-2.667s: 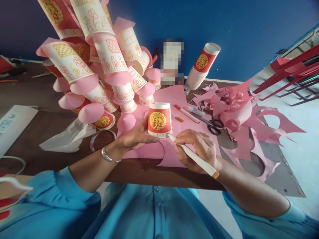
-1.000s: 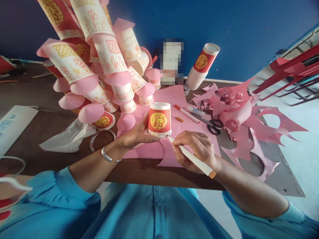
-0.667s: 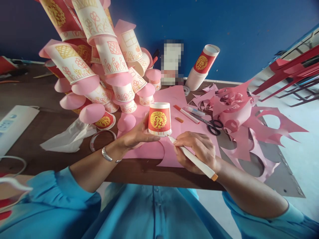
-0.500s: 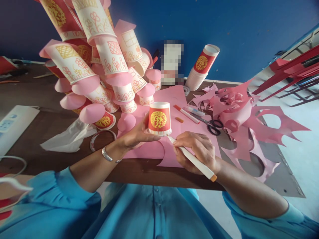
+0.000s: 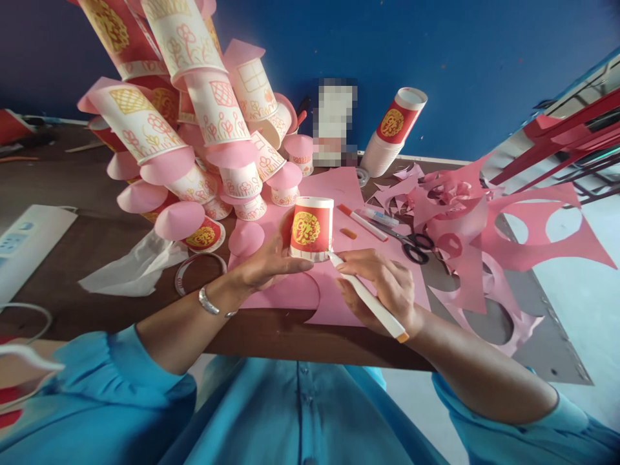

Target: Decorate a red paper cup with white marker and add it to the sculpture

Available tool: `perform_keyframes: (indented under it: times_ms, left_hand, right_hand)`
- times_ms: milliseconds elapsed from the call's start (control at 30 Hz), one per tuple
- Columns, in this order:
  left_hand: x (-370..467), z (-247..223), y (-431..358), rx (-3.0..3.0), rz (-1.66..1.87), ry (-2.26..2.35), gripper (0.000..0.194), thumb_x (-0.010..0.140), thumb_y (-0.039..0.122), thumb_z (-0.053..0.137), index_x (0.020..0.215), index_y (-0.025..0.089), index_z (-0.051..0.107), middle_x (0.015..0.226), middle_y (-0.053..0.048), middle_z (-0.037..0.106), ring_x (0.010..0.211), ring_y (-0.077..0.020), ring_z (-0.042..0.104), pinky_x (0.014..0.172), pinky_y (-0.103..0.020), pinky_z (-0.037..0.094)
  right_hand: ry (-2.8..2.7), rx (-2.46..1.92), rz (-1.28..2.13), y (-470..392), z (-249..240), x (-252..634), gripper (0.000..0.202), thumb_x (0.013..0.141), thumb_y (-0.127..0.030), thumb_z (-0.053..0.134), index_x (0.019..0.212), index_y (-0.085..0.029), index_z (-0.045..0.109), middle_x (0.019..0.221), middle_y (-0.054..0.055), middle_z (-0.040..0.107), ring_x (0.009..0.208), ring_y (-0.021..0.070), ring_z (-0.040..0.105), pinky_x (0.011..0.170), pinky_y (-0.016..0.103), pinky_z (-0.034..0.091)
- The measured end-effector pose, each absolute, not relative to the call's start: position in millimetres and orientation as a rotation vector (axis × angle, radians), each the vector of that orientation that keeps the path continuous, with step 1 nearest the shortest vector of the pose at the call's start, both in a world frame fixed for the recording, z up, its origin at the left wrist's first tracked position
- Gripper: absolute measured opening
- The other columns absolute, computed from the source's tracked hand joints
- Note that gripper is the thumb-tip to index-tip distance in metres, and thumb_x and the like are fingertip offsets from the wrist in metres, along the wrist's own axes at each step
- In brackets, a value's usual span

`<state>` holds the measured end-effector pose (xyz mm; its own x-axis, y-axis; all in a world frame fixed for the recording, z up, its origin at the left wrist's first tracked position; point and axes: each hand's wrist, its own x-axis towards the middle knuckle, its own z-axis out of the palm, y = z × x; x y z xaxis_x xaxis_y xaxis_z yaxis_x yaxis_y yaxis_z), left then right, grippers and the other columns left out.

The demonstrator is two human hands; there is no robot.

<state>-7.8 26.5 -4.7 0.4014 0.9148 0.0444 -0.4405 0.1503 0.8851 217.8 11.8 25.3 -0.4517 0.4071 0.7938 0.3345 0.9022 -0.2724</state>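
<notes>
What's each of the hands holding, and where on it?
Left hand steadies the upside-down red paper cup at its lower rim, on the pink paper. Right hand grips the white marker on its barrel near the tip.

Rear wall (image 5: 436, 51) painted deep blue, w/ a pale skirting strip (image 5: 426, 157) along its base; dark brown wooden table (image 5: 97, 239) set against it, front edge seen at btm; light grey floor (image 5: 581, 297) seen to the right, brightly lit by daylight; red metal furniture frames (image 5: 571, 135) stood at far right, type not made out; left part of the room kept in shadow; no window seen.
</notes>
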Motion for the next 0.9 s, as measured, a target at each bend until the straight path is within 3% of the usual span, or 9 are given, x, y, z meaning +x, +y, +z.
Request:
perform_keyframes:
  times_ms: [200, 367, 467, 700, 900]
  left_hand:
    - [-8.6, -6.2, 25.0, 1.005, 1.007, 0.694, 0.096, 0.070, 0.035, 0.103, 0.152, 0.032, 0.053, 0.120, -0.007, 0.077, 0.117, -0.0330, 0.075, 0.099, -0.047, 0.059]
    - [-6.9, -8.5, 27.7, 0.985, 1.054, 0.595, 0.076, 0.076, 0.037, 0.099, 0.142, 0.031, 0.063, 0.135, -0.008, 0.076, 0.129, -0.0329, 0.071, 0.108, -0.047, 0.058]
    - [-5.8, -4.8, 28.3, 1.016, 1.018, 0.547, 0.058, 0.084, 0.037, 0.092, 0.137, 0.027, 0.069, 0.131, -0.009, 0.078, 0.129, -0.0310, 0.072, 0.111, -0.045, 0.056]
    - [-10.0, -9.8, 27.7, 1.072, 0.981, 0.562, 0.059, 0.083, 0.027, 0.092, 0.137, 0.024, 0.068, 0.118, -0.009, 0.082, 0.119, -0.0307, 0.077, 0.100, -0.042, 0.061]
    - [-14.6, -17.1, 26.1, 1.065, 0.956, 0.665, 0.081, 0.077, 0.027, 0.096, 0.149, 0.028, 0.059, 0.136, -0.009, 0.077, 0.133, -0.0331, 0.071, 0.109, -0.044, 0.057]
  right_hand:
    - [-2.095, -0.481, 0.130, 11.1, 21.5, 218.1, 0.023, 0.100, -0.011, 0.068, 0.121, -0.018, 0.064, 0.100, 0.009, 0.081, 0.095, 0.0219, 0.083, 0.078, 0.032, 0.072]
    - [-2.067, -0.472, 0.086, 15.2, 25.2, 219.1, 0.018, 0.102, -0.014, 0.066, 0.119, -0.019, 0.064, 0.094, 0.009, 0.079, 0.090, 0.0226, 0.082, 0.074, 0.035, 0.072]
    - [-2.056, -0.496, 0.080, 15.6, 25.4, 218.7, 0.016, 0.102, -0.014, 0.066, 0.118, -0.018, 0.064, 0.093, 0.009, 0.079, 0.089, 0.0224, 0.082, 0.075, 0.034, 0.072]
    - [-2.063, -0.457, 0.119, 15.0, 25.0, 216.8, 0.016, 0.101, -0.012, 0.067, 0.116, -0.016, 0.065, 0.093, 0.011, 0.079, 0.090, 0.0243, 0.082, 0.077, 0.037, 0.072]
    - [-2.082, -0.456, 0.139, 16.1, 27.0, 216.6, 0.016, 0.099, -0.010, 0.068, 0.114, -0.017, 0.064, 0.090, 0.010, 0.079, 0.086, 0.0243, 0.081, 0.076, 0.038, 0.071]
